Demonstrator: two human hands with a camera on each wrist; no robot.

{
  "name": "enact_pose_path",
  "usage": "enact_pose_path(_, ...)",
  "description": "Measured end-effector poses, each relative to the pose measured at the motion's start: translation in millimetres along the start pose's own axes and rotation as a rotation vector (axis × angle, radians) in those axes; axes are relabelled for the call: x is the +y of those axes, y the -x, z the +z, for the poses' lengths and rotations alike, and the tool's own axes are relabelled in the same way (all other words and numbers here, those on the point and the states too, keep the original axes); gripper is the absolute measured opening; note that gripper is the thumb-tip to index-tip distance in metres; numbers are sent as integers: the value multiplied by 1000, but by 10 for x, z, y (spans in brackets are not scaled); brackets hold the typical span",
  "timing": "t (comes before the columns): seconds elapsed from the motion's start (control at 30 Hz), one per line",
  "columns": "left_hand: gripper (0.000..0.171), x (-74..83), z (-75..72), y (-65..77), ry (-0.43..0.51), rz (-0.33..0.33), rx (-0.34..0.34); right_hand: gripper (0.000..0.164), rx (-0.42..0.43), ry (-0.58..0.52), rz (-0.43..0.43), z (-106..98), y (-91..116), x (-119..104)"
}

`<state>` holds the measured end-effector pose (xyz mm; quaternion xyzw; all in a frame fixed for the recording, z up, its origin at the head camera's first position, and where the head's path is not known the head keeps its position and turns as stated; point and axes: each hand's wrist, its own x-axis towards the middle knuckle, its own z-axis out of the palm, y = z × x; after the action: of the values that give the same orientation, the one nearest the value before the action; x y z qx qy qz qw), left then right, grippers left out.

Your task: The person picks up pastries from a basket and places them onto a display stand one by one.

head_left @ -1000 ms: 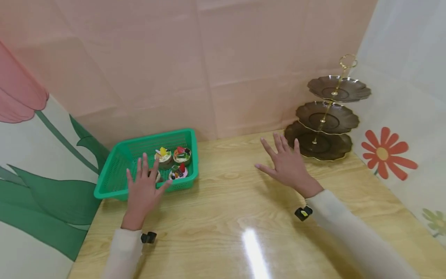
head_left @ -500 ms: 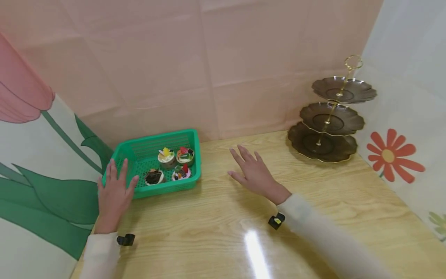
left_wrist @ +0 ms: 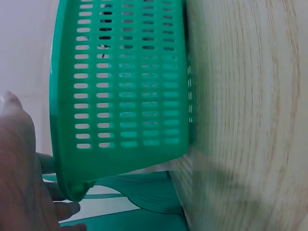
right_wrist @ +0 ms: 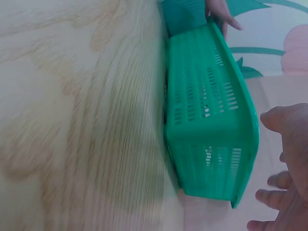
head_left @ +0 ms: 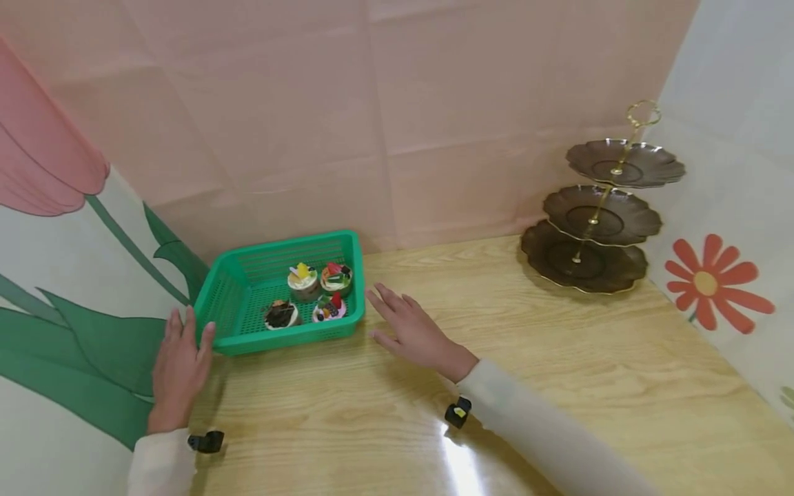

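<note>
A green slotted basket (head_left: 229, 303) stands on the wooden table at the back left, with several small decorated cupcakes (head_left: 304, 281) inside. My left hand (head_left: 178, 362) lies flat with straight fingers at the basket's front-left corner (left_wrist: 72, 183), touching or nearly touching the rim. My right hand (head_left: 406, 329) hovers open just right of the basket's right wall (right_wrist: 211, 139), fingers spread, a small gap between them. Both wrist views show the basket's side walls close up.
A three-tier dark cake stand (head_left: 595, 227) with a gold rod stands at the back right corner. Pink backdrop behind, flower-printed panels at left and right. The table's left edge runs close beside the basket.
Both hands moved left: the left hand slid from over the basket to its front-left corner, the right hand travelled from near the cake stand to beside the basket's right wall.
</note>
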<state>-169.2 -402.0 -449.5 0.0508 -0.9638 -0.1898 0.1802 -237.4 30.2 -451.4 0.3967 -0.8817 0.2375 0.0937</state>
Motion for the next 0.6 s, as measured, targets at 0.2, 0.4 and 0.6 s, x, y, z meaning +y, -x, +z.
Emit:
enact_pose_path(0.2, 71, -58, 33, 10, 104, -7, -30, 72, -15, -34, -26, 113, -94, -60)
enact_pose_path(0.4, 67, -105, 52, 42, 198, 15, -50, 69, -58, 21, -43, 208, -170, -64)
enact_pose_path(0.6, 65, -137, 111, 35, 198, 63, -29, 67, -58, 79, -29, 226, -173, -69)
